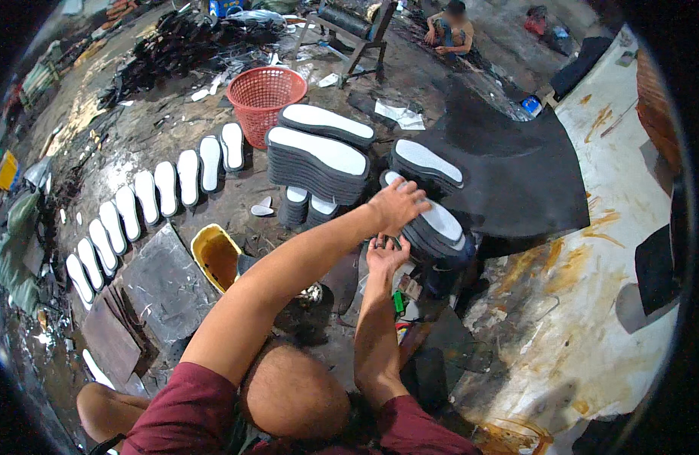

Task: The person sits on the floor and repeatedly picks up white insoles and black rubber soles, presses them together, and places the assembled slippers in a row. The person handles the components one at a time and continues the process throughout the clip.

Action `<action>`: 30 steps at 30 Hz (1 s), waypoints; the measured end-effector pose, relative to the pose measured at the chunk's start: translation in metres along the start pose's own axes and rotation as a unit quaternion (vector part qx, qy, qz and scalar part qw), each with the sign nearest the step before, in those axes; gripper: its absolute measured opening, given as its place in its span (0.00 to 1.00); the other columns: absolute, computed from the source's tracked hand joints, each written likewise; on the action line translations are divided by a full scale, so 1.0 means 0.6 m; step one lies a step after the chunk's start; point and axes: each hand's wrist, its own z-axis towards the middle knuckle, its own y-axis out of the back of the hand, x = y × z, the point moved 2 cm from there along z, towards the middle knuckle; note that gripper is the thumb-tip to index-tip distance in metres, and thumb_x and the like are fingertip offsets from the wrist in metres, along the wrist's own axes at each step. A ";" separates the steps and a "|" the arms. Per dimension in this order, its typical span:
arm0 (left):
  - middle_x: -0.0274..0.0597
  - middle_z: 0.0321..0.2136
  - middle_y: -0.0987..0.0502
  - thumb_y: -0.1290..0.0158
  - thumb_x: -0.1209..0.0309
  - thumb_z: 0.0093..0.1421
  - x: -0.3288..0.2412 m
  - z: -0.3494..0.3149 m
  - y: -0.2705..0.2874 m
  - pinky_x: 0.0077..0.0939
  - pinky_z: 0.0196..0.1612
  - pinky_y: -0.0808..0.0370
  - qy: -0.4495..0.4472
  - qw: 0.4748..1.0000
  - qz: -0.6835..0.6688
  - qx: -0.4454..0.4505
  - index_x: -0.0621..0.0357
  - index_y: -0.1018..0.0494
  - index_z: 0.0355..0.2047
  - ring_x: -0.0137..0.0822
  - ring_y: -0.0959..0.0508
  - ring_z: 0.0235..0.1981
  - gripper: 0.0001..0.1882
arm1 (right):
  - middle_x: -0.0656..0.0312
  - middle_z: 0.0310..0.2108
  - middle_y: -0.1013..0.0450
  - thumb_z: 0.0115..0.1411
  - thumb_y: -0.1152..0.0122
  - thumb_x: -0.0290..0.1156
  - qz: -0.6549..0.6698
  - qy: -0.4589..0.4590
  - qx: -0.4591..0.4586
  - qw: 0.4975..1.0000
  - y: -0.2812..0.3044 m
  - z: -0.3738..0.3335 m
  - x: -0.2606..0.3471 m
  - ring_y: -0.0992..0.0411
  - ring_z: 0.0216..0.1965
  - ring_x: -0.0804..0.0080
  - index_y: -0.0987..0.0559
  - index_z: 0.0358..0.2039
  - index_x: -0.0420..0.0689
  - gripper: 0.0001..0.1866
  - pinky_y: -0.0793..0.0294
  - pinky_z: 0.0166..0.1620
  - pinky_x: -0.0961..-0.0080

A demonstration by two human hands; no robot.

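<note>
My left hand (398, 206) reaches across the top of a stack of shoe soles (442, 221), its fingers bent over the white-faced top sole near the middle. Below it, my right hand (387, 255) is palm up beside the stack's near left side, fingers apart and slightly curled; nothing shows in its palm. Whether its fingertips touch the stack is hard to make out. Just behind lies a shorter pile of soles (427, 163). To the left stands a taller dark stack with a white top sole (319, 152), and another white-topped sole (326, 123) lies behind that.
A curved row of white-faced soles (166, 189) runs along the floor at left. Nearer are a yellow container (216, 256) with brown contents and a grey sheet (163, 284). A red basket (266, 95) stands behind; a black sheet (516, 167) spreads right. Another person (452, 34) sits far back.
</note>
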 end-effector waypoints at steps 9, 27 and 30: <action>0.48 0.60 0.30 0.34 0.45 0.49 -0.065 -0.050 0.069 0.54 0.67 0.39 -0.077 0.986 -0.030 -0.144 0.46 0.32 0.63 0.53 0.34 0.65 0.42 | 0.57 0.65 0.35 0.64 0.50 0.47 -0.063 0.155 0.161 0.973 0.030 -0.063 0.071 0.41 0.69 0.63 0.32 0.63 0.45 0.30 0.46 0.71 0.57; 0.58 0.67 0.37 0.31 0.59 0.52 0.152 -0.580 0.451 0.46 0.71 0.41 0.310 0.911 -0.270 -0.039 0.52 0.44 0.72 0.54 0.40 0.70 0.50 | 0.59 0.51 0.24 0.69 0.50 0.41 -0.135 -0.268 0.432 0.851 -0.120 -0.346 -0.352 0.26 0.52 0.58 0.24 0.54 0.45 0.19 0.27 0.60 0.52; 0.54 0.71 0.41 0.32 0.56 0.50 0.144 -0.746 0.434 0.39 0.73 0.44 0.471 0.757 -0.451 0.032 0.54 0.56 0.77 0.45 0.43 0.73 0.60 | 0.59 0.56 0.24 0.69 0.47 0.39 -0.236 -0.322 0.446 0.801 -0.104 -0.417 -0.473 0.24 0.53 0.61 0.25 0.60 0.44 0.22 0.23 0.56 0.68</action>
